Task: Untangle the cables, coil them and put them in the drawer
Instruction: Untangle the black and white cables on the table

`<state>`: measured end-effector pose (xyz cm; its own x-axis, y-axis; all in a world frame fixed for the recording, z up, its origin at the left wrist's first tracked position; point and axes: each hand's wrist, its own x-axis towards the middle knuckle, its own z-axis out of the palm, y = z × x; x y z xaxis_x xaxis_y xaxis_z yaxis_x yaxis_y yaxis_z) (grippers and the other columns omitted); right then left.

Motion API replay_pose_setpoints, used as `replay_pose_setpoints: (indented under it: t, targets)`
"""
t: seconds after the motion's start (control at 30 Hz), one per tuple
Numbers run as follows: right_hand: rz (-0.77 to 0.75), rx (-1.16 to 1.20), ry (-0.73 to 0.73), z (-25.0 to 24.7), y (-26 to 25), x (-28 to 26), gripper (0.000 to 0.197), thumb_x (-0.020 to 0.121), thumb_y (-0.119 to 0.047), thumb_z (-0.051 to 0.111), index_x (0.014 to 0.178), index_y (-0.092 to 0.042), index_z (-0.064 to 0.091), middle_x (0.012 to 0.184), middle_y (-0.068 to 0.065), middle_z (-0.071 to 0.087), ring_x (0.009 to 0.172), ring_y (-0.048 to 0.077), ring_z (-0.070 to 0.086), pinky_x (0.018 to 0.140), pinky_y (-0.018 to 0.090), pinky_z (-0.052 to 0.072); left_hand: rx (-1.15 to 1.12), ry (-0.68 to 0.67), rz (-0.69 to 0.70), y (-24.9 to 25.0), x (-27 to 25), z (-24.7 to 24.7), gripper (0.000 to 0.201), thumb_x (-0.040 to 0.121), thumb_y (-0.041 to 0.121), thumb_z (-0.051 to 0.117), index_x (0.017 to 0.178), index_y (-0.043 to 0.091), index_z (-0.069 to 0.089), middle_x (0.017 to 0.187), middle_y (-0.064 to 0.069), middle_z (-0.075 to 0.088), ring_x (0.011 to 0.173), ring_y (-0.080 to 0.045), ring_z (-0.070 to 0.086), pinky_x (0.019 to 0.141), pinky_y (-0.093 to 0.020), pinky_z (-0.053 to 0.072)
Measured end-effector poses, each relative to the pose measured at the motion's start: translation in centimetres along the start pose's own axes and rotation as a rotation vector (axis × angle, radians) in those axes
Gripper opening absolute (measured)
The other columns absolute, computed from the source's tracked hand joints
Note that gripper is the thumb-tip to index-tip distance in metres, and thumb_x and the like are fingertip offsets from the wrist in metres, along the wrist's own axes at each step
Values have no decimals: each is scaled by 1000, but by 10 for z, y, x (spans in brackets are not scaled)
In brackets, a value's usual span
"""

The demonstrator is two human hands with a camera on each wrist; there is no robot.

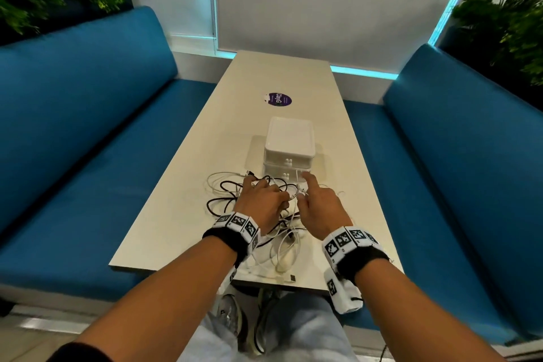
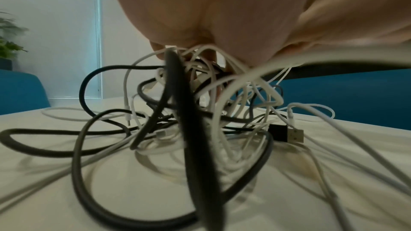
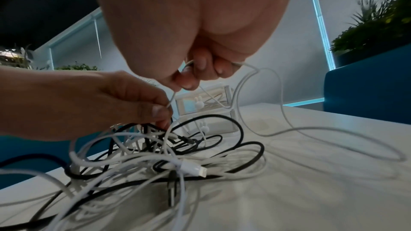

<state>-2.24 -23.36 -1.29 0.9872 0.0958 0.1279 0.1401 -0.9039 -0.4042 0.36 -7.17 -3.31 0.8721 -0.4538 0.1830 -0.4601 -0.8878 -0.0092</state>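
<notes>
Cables (image 1: pixel 252 200), black and white, lay knotted on the counter (image 1: pixel 182 214) just before the drawer unit (image 1: pixel 289 150). Left hand (image 1: pixel 260 204) pinched the knot; right hand (image 1: pixel 318 206) held a thin white cable (image 3: pixel 262 104). Light and limp, probably best taken near a plug.

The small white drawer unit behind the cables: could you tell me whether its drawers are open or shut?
Shut. Both fronts of the drawer unit sit flush with its frame in the head view, knobs facing the tangled cables; neither is pulled out.
</notes>
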Motion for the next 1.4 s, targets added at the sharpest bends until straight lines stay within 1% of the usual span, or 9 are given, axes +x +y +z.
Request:
replay_pose_setpoints:
  t: [0.13, 0.23, 0.43, 0.6, 0.8, 0.97, 1.1, 1.27, 1.4]
  targets:
    - [116, -110, 48, -7, 11, -2, 26, 96, -35, 43, 106, -14, 55, 91, 13, 69, 89, 36, 63, 76, 40, 51, -34, 8, -43, -6, 0, 3, 17, 98, 30, 40, 103, 33, 57, 107, 10, 64, 113, -20, 52, 105, -50, 21]
    - [88, -46, 25, -15, 21, -6, 25, 99, -36, 40, 85, -18, 48, 87, 16, 67, 86, 37, 61, 68, 37, 47, -62, -7, -55, -7, -1, 9, 15, 96, 28, 42, 101, 34, 55, 107, 10, 63, 112, -21, 52, 103, -48, 23]
    - [-141, -9, -114, -3, 0, 0, 26, 100, -26, 44, 122, -15, 52, 101, 15, 69, 95, 37, 62, 77, 40, 49, -28, 11, 44, 3, 3, 9, 25, 101, 32, 38, 113, 29, 59, 110, 6, 63, 115, -23, 51, 105, -49, 22]
    - [-50, -24, -147, -3, -4, 9, 23, 99, -28, 48, 100, -10, 62, 98, 16, 68, 95, 35, 60, 72, 35, 41, -36, 22, 41, -6, -4, 11, 26, 102, 39, 38, 115, 31, 60, 111, 9, 63, 114, -22, 51, 103, -48, 22]
    - [-4, -169, -99, -20, 15, 6, 22, 101, -30, 42, 93, -12, 54, 94, 12, 64, 91, 36, 59, 68, 38, 44, -98, 47, 56, -2, 2, 12, 24, 100, 38, 42, 110, 31, 63, 111, 13, 64, 114, -19, 51, 103, -47, 22]
    - [39, -254, -84, -23, 15, -2, 23, 103, -27, 38, 103, -10, 53, 99, 11, 63, 91, 34, 60, 67, 37, 43, -103, 60, 56, 6, 6, 11, 22, 96, 35, 43, 105, 31, 63, 108, 12, 63, 113, -18, 50, 103, -46, 24]
    - [78, -252, -76, -20, 12, -4, 24, 103, -27, 37, 107, -10, 54, 104, 11, 64, 95, 34, 60, 72, 37, 44, -127, 58, 50, 7, 8, 12, 25, 88, 31, 55, 112, 28, 62, 122, 8, 56, 127, -21, 40, 104, -44, 19]
    - [148, -224, -104, -23, 17, -6, 24, 102, -27, 37, 106, -9, 53, 103, 14, 65, 94, 35, 60, 72, 38, 47, -119, 15, 12, 0, 6, 11, 38, 89, 53, 54, 117, 28, 51, 120, 6, 58, 120, -21, 46, 106, -45, 23]
    - [228, -154, -132, -19, 16, -5, 25, 102, -27, 36, 107, -8, 51, 104, 15, 64, 95, 35, 59, 71, 36, 43, -110, 2, -26, 3, 6, 13, 44, 83, 59, 57, 113, 28, 48, 119, 6, 59, 119, -21, 47, 107, -46, 24]
